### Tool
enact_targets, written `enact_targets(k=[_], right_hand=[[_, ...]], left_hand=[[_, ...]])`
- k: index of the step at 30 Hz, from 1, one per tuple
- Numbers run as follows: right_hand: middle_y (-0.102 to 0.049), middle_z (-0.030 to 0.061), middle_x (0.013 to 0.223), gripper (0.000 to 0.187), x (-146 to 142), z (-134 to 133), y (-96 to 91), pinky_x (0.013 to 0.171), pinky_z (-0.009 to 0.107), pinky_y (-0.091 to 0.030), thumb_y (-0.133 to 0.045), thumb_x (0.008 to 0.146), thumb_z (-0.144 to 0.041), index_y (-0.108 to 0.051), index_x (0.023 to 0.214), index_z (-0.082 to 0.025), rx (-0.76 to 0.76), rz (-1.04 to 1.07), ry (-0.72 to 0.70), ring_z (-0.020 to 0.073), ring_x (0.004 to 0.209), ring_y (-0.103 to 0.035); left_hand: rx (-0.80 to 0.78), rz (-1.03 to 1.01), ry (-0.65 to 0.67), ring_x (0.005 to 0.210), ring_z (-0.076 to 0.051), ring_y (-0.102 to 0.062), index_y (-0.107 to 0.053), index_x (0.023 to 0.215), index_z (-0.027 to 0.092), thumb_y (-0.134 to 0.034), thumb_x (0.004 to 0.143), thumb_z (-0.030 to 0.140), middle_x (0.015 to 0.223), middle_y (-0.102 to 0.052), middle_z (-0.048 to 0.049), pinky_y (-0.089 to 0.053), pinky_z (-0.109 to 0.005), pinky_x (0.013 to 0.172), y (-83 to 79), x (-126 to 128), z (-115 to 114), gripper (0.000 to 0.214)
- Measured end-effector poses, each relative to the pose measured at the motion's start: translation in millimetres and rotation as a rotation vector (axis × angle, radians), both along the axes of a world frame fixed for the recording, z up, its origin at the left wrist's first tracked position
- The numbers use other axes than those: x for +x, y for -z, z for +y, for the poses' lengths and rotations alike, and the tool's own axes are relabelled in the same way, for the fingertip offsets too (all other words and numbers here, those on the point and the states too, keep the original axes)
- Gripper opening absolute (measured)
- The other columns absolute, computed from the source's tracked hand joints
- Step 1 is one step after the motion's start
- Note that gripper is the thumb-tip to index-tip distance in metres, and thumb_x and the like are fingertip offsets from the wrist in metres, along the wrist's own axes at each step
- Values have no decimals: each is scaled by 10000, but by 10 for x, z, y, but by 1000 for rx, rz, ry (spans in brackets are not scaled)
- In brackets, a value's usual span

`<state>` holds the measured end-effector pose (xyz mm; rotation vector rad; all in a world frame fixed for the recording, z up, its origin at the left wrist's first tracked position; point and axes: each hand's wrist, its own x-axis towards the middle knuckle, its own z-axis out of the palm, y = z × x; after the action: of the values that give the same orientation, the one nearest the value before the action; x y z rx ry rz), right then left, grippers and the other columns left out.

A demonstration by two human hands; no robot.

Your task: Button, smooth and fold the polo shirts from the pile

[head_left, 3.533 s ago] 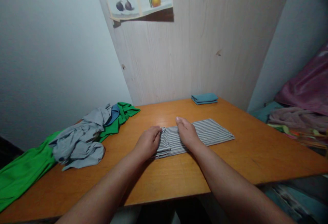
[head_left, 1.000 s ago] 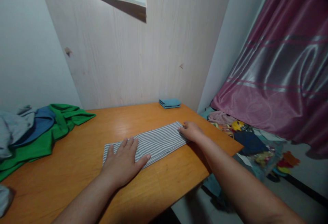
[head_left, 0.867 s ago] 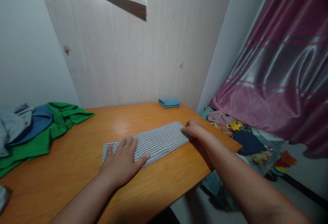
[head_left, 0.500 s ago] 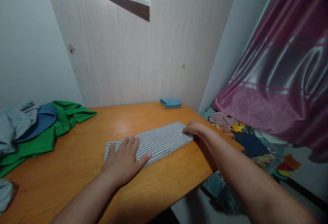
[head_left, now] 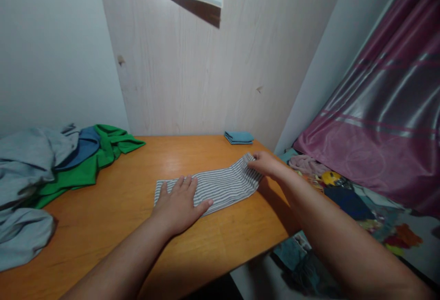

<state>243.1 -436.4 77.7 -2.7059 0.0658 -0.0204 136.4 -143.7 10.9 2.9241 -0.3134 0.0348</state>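
A grey-and-white striped cloth (head_left: 223,183), folded into a long strip, lies across the wooden table (head_left: 192,254). My left hand (head_left: 180,204) rests flat on its left part, fingers spread. At the far right end, my right hand (head_left: 264,163) pinches the cloth's edge and holds that end raised off the table, so the stripes bend upward there. The middle of the strip stays down on the wood. Whether the cloth is a garment I cannot tell.
A folded blue cloth (head_left: 239,137) sits at the table's back edge. To the left is a heap with a green garment (head_left: 79,176) and a grey garment (head_left: 27,158). Right of the table hangs a pink curtain (head_left: 371,135) above scattered items.
My right hand has lifted the right end of the striped cloth, which lay nearly flat before. My left hand stays pressed on the cloth. The view has shifted left.
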Motion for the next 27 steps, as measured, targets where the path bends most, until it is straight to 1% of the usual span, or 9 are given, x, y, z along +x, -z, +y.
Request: enact_targets(k=[3,7,9,13,15,17,19,24,27], right_hand=[[-718,44,857,173,-102,236,-115,622,233,-405,-685,750,-246,-722,908,-184,-51,-48,-54,196,797,-639],[-740,76,952,228,-326,625,-170,665,280,-415,-637,791,-327,-720,970,-213,-285,-120,-132,250,860,-658],[-746,84,980,245,-442,808,-131,674,293,-415,-603,818,-338,-711,1008,-227,-354,-118,-169,258,873,-667],[-748,110,1052,266,-615,1062,47,705,306,-429,-580,834,-298,-690,1066,-230,-400,-78,-244,268,932,-679],[-746,123,1078,281,-663,1121,135,722,316,-437,-576,832,-281,-684,1086,-226,-410,-56,-273,279,962,-682],[-745,126,1097,300,-687,1143,183,732,322,-441,-574,832,-274,-678,1110,-227,-408,-42,-288,284,981,-683],[-744,123,1109,312,-689,1142,182,733,320,-440,-572,835,-269,-673,1127,-229,-403,-39,-289,282,989,-683],[-749,126,1087,319,-671,1139,104,724,314,-430,-557,851,-252,-681,1144,-219,-396,-84,-266,276,980,-681],[-753,119,1070,330,-675,1159,128,707,306,-422,-600,847,-308,-692,1149,-212,-360,-92,-298,269,948,-678]], left_hand=[[-17,3,-6,1549,-375,-182,-346,1586,163,-249,878,824,1660,-261,-141,-83,-676,1200,5,-4,-6,974],[-43,-9,-1,1549,-377,-178,-358,1580,188,-259,868,837,1662,-262,-140,-54,-687,1194,38,6,-5,969],[-54,-15,5,1549,-375,-181,-355,1580,190,-252,862,848,1663,-261,-144,-52,-689,1192,53,9,-3,980],[-64,-22,8,1546,-374,-191,-358,1578,174,-242,864,850,1658,-271,-159,-64,-684,1193,51,-2,-7,990],[-67,-24,4,1546,-374,-195,-359,1577,179,-246,871,839,1658,-276,-158,-70,-675,1197,41,-11,-13,973],[-71,-20,0,1545,-373,-198,-358,1578,188,-252,874,832,1658,-280,-153,-74,-667,1200,33,-18,-20,960],[-76,-15,0,1544,-377,-200,-354,1580,191,-255,871,834,1659,-281,-150,-71,-669,1200,32,-20,-25,962],[-86,-21,7,1543,-390,-193,-354,1580,180,-262,864,840,1658,-281,-152,-61,-694,1191,41,-15,-23,978],[-85,-18,12,1543,-385,-194,-352,1580,168,-266,868,833,1657,-279,-157,-58,-698,1189,45,-13,-20,978]])
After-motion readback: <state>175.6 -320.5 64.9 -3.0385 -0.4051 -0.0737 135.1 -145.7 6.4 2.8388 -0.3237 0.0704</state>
